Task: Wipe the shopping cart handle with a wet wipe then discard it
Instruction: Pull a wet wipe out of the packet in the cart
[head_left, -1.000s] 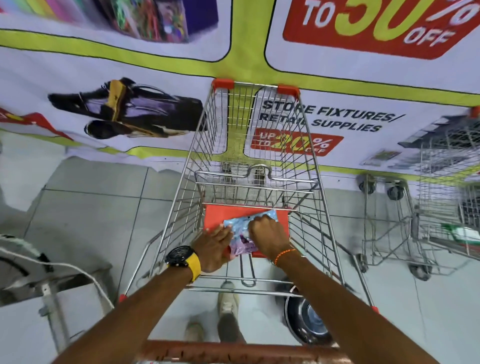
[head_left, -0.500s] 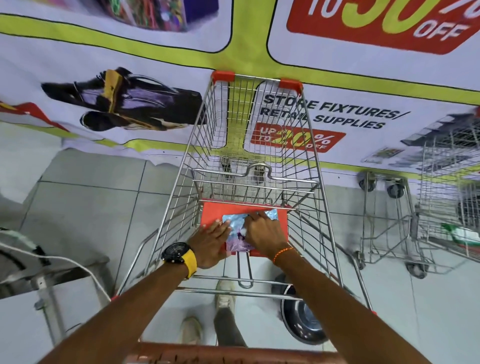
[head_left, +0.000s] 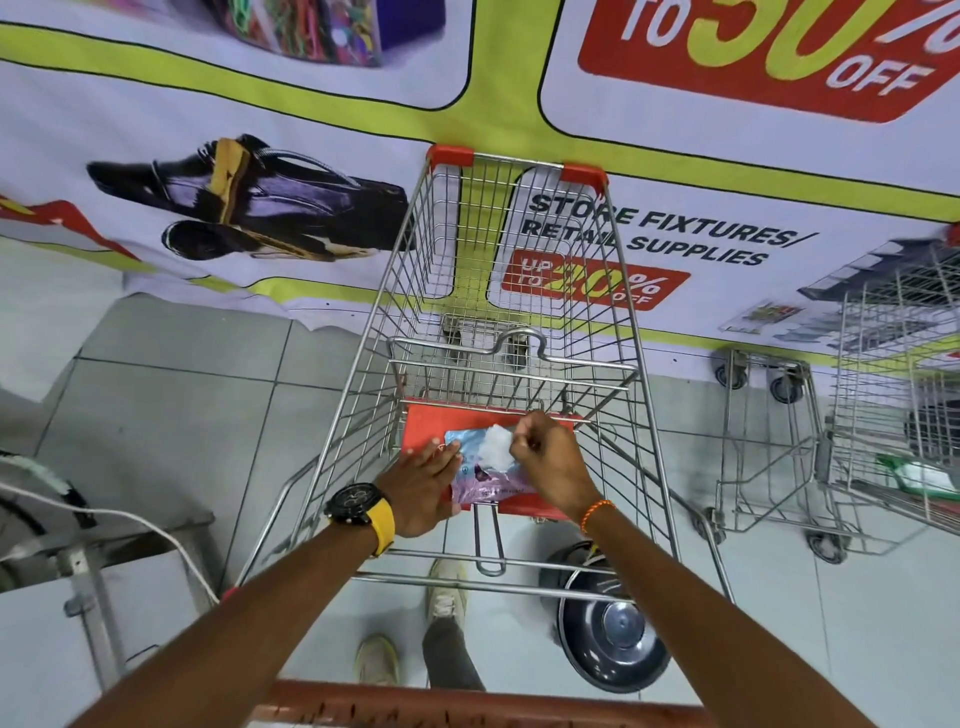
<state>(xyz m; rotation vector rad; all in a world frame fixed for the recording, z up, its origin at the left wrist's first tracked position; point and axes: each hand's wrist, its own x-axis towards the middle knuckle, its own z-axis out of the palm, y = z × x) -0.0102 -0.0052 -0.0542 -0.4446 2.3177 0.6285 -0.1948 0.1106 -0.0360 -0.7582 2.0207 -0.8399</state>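
Observation:
A wire shopping cart stands in front of me, its red handle across the bottom edge of the view. A blue and purple wet wipe pack lies on the cart's red child seat flap. My left hand lies flat on the pack's left side and holds it down. My right hand pinches a white wet wipe that sticks up out of the pack's top.
A second wire cart stands to the right against the banner wall. A dark metal bin lid sits on the tiled floor under the cart. A metal frame with a white cable is at the left. My shoes show below.
My right hand has lifted from the pack and drawn a white wipe up out of it. My left hand stays pressed on the pack.

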